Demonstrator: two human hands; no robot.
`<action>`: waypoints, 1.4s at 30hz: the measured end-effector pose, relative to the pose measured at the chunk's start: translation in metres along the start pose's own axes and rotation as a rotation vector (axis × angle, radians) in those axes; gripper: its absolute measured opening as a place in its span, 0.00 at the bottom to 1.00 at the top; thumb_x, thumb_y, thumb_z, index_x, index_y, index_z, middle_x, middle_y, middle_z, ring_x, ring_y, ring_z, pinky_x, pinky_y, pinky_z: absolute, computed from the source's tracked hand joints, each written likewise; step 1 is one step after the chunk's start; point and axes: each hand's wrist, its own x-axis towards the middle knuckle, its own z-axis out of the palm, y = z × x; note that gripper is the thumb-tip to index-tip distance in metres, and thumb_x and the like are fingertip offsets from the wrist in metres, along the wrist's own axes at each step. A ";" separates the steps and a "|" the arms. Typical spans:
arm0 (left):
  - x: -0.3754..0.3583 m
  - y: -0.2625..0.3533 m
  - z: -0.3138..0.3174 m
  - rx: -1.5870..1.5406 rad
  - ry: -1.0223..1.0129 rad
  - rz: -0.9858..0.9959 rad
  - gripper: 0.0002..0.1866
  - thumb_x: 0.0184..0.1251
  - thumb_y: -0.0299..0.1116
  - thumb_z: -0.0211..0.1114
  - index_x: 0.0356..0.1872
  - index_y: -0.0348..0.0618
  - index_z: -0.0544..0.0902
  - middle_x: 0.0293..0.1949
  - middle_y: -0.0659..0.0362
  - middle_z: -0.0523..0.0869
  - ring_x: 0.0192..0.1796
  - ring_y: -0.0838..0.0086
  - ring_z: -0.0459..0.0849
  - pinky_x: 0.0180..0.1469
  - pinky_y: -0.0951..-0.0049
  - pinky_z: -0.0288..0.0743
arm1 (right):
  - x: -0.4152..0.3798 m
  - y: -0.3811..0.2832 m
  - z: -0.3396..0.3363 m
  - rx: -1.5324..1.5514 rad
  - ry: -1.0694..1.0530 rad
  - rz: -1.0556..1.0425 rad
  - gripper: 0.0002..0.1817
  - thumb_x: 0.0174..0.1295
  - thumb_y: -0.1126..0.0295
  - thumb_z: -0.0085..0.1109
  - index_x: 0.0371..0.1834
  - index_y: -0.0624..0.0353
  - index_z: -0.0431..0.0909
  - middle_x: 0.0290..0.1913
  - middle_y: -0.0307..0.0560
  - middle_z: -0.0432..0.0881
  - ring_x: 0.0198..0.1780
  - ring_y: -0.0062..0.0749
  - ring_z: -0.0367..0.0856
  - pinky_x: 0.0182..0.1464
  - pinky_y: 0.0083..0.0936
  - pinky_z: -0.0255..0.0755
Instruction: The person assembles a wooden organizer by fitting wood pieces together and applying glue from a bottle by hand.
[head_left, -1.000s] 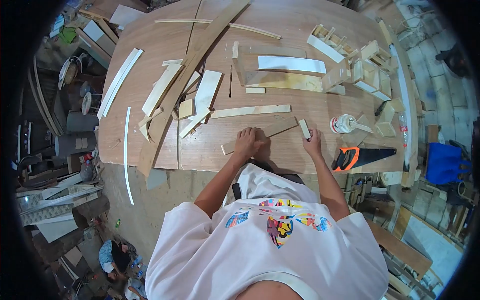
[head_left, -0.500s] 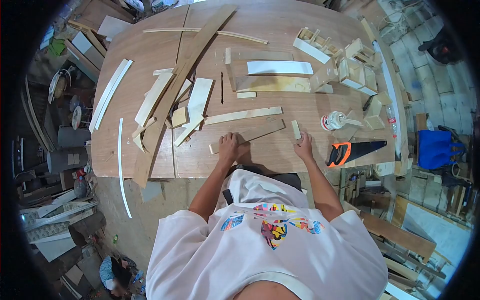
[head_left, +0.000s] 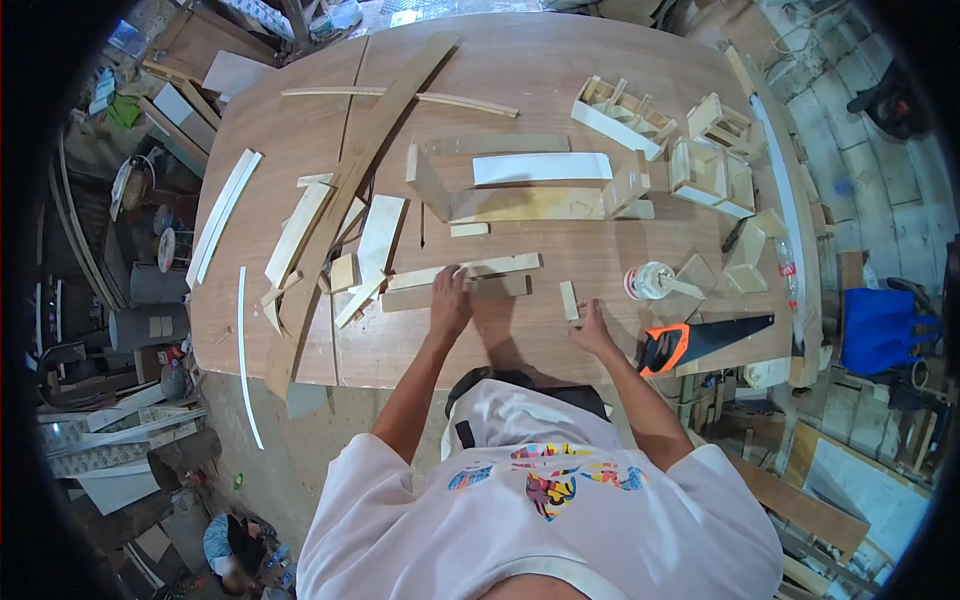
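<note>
- Across the wooden tabletop [head_left: 580, 235], we find a straight, flat-sided brown strip [head_left: 405, 298] lying crosswise in front of the wearer, just beside a paler strip [head_left: 515, 263].
- The left hand [head_left: 451, 300] grasps the brown strip near its middle, fingers curled over it.
- The right hand [head_left: 592, 328] has its fingertips against the lower end of a small pale block [head_left: 569, 300], short and rectangular, right of both strips; whether they pinch it, we cannot tell.
- The left hand hides the brown strip's middle from us, its thumb's hold hard to make out.
- Dark, round edges crop our view of the cluttered workshop, where a person [head_left: 228, 545] at lower left is blurred.
- Right of the block we note a white pot [head_left: 650, 281] and an orange-and-black-handled saw [head_left: 725, 335].
- Beyond the strips stands a wooden frame [head_left: 522, 205]; to their left, a long board [head_left: 372, 145] slants across the tabletop.
</note>
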 end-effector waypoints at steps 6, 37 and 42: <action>0.138 0.043 0.033 -0.197 -0.116 0.167 0.22 0.48 0.23 0.55 0.49 0.37 0.72 0.49 0.48 0.76 0.54 0.55 0.73 0.57 0.60 0.66 | -0.009 -0.010 -0.001 -0.014 0.061 -0.140 0.30 0.42 0.79 0.60 0.51 0.60 0.59 0.48 0.60 0.65 0.52 0.52 0.68 0.54 0.39 0.65; 0.334 -0.030 0.124 0.123 -0.227 0.181 0.15 0.51 0.35 0.65 0.41 0.40 0.79 0.44 0.53 0.77 0.53 0.62 0.74 0.54 0.62 0.67 | -0.016 -0.039 0.006 -0.037 0.081 0.051 0.31 0.45 0.86 0.59 0.54 0.59 0.60 0.47 0.59 0.61 0.48 0.54 0.66 0.50 0.40 0.66; 0.326 -0.013 0.122 0.344 -0.150 0.305 0.20 0.53 0.29 0.59 0.47 0.29 0.73 0.49 0.44 0.74 0.56 0.55 0.71 0.59 0.60 0.65 | -0.018 -0.044 0.002 0.005 0.063 0.106 0.32 0.45 0.87 0.59 0.54 0.58 0.59 0.45 0.60 0.61 0.45 0.55 0.67 0.48 0.41 0.66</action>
